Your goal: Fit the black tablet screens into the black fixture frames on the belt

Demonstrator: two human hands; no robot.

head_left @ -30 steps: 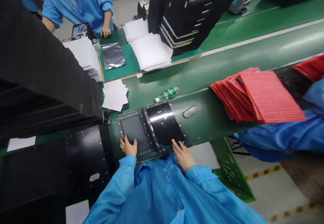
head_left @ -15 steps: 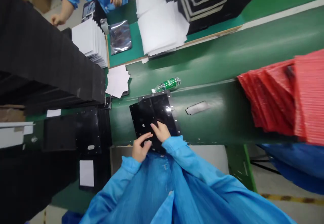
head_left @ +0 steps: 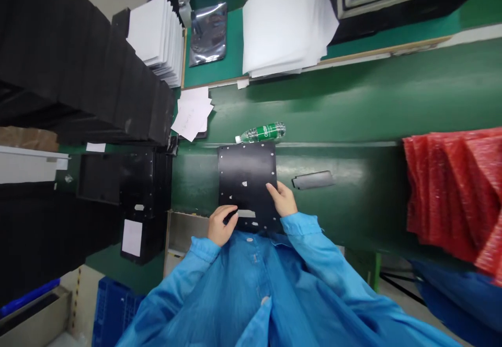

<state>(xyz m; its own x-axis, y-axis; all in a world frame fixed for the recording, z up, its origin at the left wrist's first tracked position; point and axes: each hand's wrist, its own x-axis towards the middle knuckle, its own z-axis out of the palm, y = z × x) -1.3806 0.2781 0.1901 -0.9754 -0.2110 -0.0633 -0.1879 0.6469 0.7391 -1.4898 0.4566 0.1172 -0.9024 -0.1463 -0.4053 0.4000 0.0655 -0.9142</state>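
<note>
A flat black panel (head_left: 247, 166) with small light dots along its edges lies in front of me at the near edge of the green bench. Small pale patches and a whitish strip (head_left: 246, 214) show on its face. Closed over the panel's right edge is my right hand (head_left: 285, 199), thumb on top and fingers mostly hidden. My left hand (head_left: 221, 225) is over the lower left part, its thumb and forefinger curled close together beside the whitish strip. What lies between those fingertips is too small to make out. A bottle with a green label (head_left: 262, 132) lies just beyond the panel.
Red bubble-wrap bags (head_left: 447, 190) are stacked at the right. A grey strip-like piece (head_left: 312, 180) lies right of the panel. Tall black stacks (head_left: 78, 70) crowd the left. White sheets (head_left: 282, 28) and a silvery bag (head_left: 208, 33) sit on the far table.
The dark panel was tilted above another dark sheet; now one panel lies squared to the bench. My right hand has moved from its middle to its right edge. The left fingertips have drawn closer together.
</note>
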